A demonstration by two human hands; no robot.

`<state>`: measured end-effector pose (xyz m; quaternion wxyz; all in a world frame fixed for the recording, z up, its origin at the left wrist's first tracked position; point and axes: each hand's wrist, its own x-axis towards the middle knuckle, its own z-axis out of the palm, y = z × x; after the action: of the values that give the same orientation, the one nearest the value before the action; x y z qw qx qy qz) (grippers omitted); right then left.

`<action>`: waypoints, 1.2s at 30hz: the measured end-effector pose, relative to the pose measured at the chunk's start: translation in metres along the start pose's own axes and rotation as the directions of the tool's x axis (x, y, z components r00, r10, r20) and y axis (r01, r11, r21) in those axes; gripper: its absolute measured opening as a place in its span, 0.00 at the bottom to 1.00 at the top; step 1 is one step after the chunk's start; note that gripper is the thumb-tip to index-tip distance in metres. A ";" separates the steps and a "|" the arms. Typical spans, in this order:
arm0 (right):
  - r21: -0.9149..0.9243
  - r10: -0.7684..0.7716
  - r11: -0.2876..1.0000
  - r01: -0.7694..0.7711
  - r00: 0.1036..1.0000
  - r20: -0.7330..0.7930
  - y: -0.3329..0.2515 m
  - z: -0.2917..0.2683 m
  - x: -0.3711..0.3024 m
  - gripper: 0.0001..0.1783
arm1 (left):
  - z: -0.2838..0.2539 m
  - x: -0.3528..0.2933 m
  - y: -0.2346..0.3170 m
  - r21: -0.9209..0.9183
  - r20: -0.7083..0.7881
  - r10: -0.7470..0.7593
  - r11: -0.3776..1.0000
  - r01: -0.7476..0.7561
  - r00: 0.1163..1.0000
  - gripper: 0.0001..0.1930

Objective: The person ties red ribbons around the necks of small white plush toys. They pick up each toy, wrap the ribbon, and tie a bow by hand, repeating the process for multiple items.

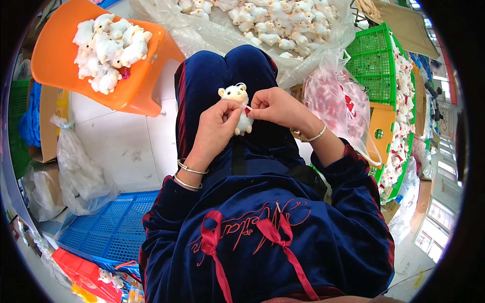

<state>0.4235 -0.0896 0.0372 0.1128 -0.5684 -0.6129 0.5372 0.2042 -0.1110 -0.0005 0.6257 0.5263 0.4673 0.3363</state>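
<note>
One cloudy plastic bag (78, 166), tied at the neck, stands at my far left beside a cardboard box (49, 126). Next comes an orange chair (50, 55) with a pile of white plush toys (107, 48) on its seat, and nearer to me a blue crate (111, 227). My left hand (214, 126) is over my lap, thumb and fingers pinching the side of a small white plush toy (243, 124). That toy is upright above my dark blue trousers (197, 76), face up toward me, a loop on its head. Against its chest is a small red ribbon (247, 110). My right hand (279, 108) meets it from the other side, thumb and forefinger pressed together on the ribbon's edge. Beyond my knees, more white toys are heaped on a clear plastic sheet (194, 31). Farther right sit a clear bag (326, 96) of red and pale pieces, then a green crate (371, 60).
</note>
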 end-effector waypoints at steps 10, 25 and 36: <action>0.322 0.238 0.912 -0.254 0.967 0.090 -0.019 -0.004 -0.013 0.13 | 0.000 0.001 -0.002 -0.023 -0.003 0.017 1.000 -0.017 1.000 0.06; 0.498 -0.111 0.843 0.203 0.972 -0.208 -0.001 0.032 -0.005 0.06 | -0.006 0.002 -0.004 -0.136 0.085 -0.045 0.989 0.057 0.995 0.06; 0.177 -0.154 0.965 0.194 0.964 -0.218 -0.006 0.030 -0.002 0.07 | -0.016 0.004 0.003 0.093 0.166 0.164 0.979 -0.181 0.972 0.06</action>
<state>0.3982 -0.1052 0.0312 0.2770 -0.5499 -0.5898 0.5225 0.1903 -0.1009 0.0011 0.5998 0.6228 0.3864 0.3209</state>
